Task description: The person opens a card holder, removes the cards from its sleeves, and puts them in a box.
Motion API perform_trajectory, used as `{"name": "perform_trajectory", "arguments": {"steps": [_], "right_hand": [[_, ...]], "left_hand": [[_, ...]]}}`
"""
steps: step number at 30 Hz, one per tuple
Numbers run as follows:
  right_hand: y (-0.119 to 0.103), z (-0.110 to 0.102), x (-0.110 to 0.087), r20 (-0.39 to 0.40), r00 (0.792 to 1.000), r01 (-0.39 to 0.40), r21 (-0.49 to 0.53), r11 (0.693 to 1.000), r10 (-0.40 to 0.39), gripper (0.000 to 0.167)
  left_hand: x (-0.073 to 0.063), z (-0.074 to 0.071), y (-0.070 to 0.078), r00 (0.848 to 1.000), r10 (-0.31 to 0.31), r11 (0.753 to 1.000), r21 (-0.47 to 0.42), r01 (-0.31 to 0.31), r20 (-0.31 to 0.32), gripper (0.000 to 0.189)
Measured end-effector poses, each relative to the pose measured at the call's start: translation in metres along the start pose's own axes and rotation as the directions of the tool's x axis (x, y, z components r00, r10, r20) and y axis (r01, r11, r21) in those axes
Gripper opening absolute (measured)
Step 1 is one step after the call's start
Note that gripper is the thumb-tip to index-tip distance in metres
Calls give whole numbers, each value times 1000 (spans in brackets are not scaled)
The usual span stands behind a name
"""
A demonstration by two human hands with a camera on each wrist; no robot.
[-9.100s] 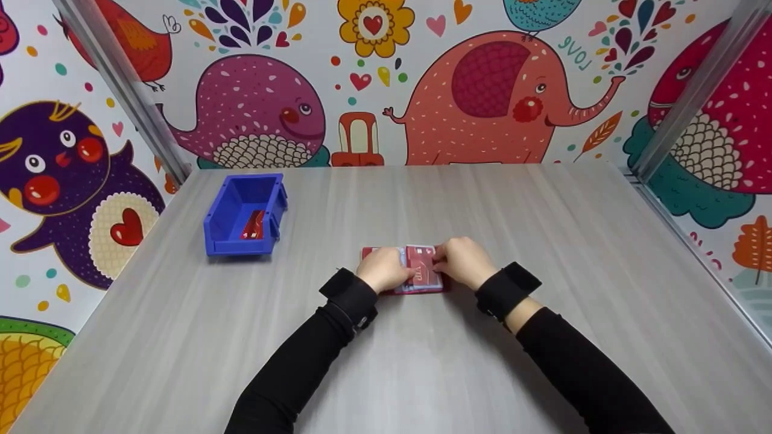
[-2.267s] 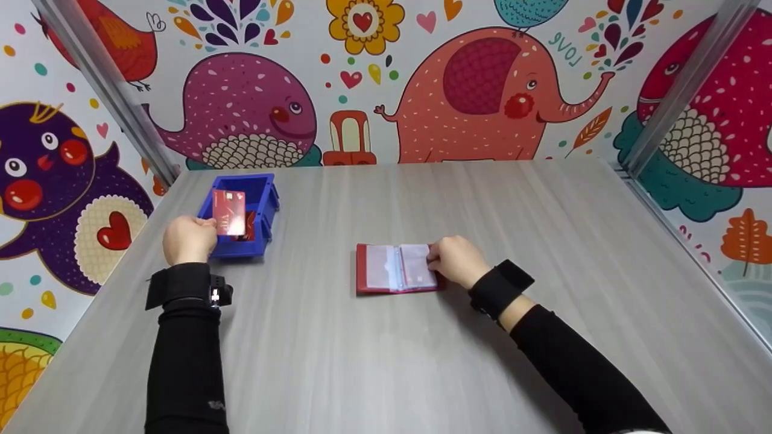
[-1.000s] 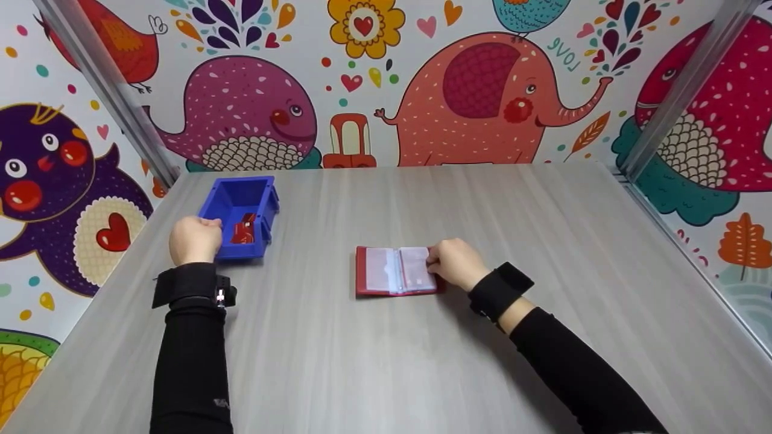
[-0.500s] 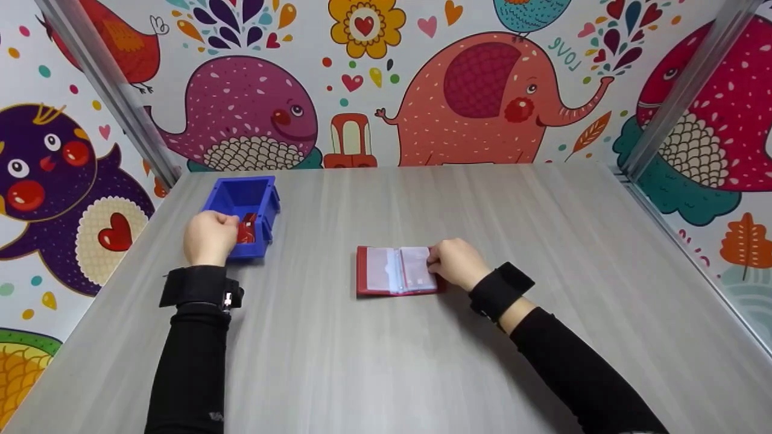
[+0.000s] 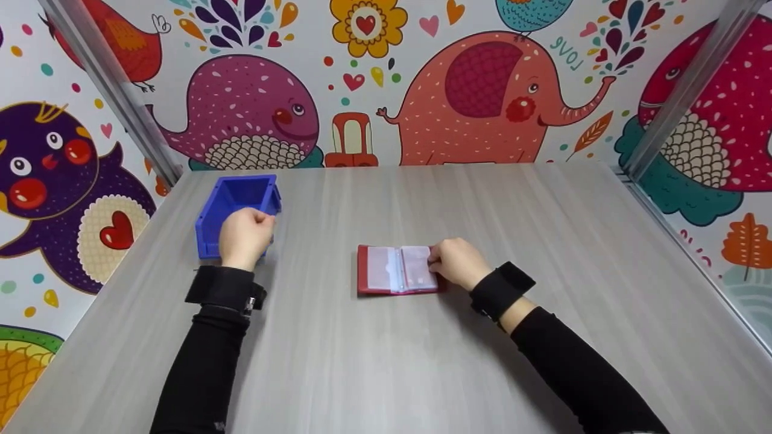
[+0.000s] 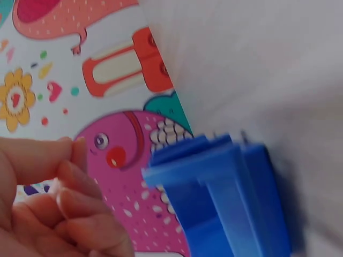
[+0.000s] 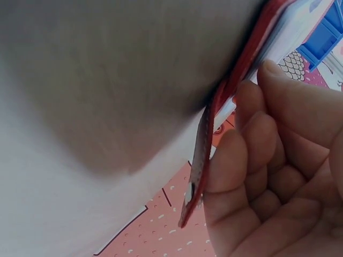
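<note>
A red card holder lies spread on the table, its clear plastic sleeves facing up. My right hand pinches its right-hand side; in the right wrist view, the thumb lies at the sleeve edges and the curled fingers touch the red cover. Over the front right of a blue bin, my left hand has its fingers curled. No card shows between its thumb and finger in the left wrist view. The hand hides the bin's front floor and any cards there.
The bin stands at the back left of the grey wooden table. Printed cartoon walls rise behind and on both sides, with metal posts at the corners.
Earlier a VIP card lay on the holder; my left hand then held one over the bin. That card has gone from the hand, which has moved right. My right hand keeps its grip.
</note>
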State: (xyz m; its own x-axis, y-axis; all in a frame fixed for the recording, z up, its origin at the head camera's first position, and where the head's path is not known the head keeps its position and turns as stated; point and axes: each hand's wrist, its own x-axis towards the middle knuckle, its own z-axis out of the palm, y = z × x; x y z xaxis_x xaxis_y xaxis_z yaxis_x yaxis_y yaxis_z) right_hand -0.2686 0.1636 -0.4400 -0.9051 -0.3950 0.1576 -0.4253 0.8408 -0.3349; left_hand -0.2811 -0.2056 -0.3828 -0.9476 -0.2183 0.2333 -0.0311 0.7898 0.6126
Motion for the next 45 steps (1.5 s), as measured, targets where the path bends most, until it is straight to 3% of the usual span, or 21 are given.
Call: {"name": "perform_trajectory", "arguments": {"steps": [16, 31, 37, 41, 45], "right_hand": [[0, 0, -1, -16, 1000, 1, 14, 1000, -1, 5], [0, -1, 0, 1, 1000, -19, 15, 1000, 19, 6], [-1, -1, 0, -1, 1000, -22, 13, 1000, 22, 7], [-1, -1, 0, -5, 1000, -16, 16, 1000, 16, 6], [0, 0, -1, -22, 1000, 14, 13, 1000, -14, 5]], "left_hand": [[-17, 37, 29, 984, 157, 987, 15, -159, 83, 19], [-41, 69, 63, 942, 245, 968, -2, -252, 229, 12], [-52, 81, 69, 915, 269, 958, 12, -286, 299, 9], [-57, 89, 71, 896, 314, 941, 25, -339, 313, 6], [-61, 93, 73, 886, 329, 933, 34, -359, 326, 5]]}}
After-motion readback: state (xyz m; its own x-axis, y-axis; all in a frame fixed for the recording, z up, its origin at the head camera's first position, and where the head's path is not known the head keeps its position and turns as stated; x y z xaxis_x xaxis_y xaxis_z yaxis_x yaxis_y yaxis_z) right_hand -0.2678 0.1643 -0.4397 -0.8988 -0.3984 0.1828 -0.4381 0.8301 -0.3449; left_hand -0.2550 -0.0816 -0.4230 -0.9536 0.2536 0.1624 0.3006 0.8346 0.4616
